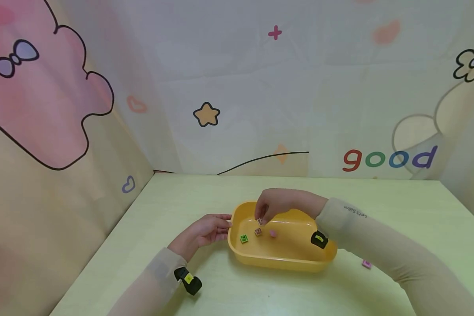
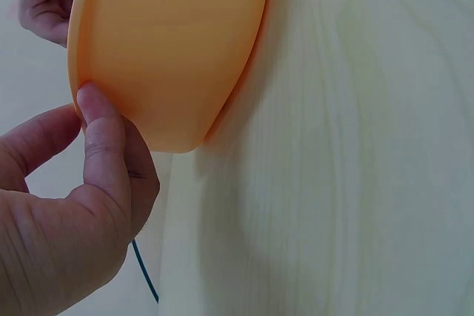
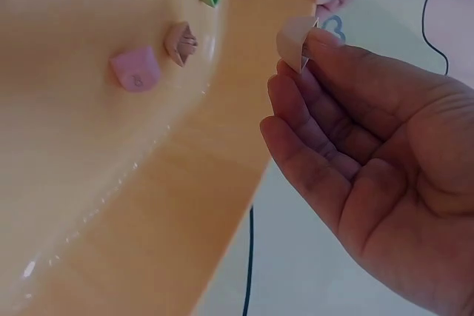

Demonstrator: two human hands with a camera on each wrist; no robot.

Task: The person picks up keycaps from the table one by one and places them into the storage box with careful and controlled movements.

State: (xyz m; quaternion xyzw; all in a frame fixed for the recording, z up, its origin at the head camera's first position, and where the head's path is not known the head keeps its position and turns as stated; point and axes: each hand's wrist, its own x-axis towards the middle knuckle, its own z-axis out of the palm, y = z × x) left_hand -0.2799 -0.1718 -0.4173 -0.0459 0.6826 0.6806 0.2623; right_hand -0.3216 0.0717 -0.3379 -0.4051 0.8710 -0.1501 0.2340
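A yellow plastic tray (image 1: 280, 262) sits on the table. At its left end my left hand (image 1: 206, 229) pinches the rim between thumb and fingers; the left wrist view shows fingertips against the outer wall (image 2: 178, 49). Over the tray's left part, my right hand (image 1: 278, 202) holds a small pale keycap (image 3: 295, 41) by thumb and fingers, hollow side partly turned away. Below it on the tray floor lie a green keycap (image 1: 243, 238), a brownish keycap (image 1: 258, 231) and a pink keycap (image 1: 273, 234). The green and brown ones show their hollow undersides.
Another pink keycap (image 1: 366, 263) lies on the light wooden table (image 1: 292, 294), right of the tray beside the right sleeve (image 1: 379, 245). A printed cloth (image 1: 245, 87) hangs behind the table and along its sides. Each wrist wears a black strap.
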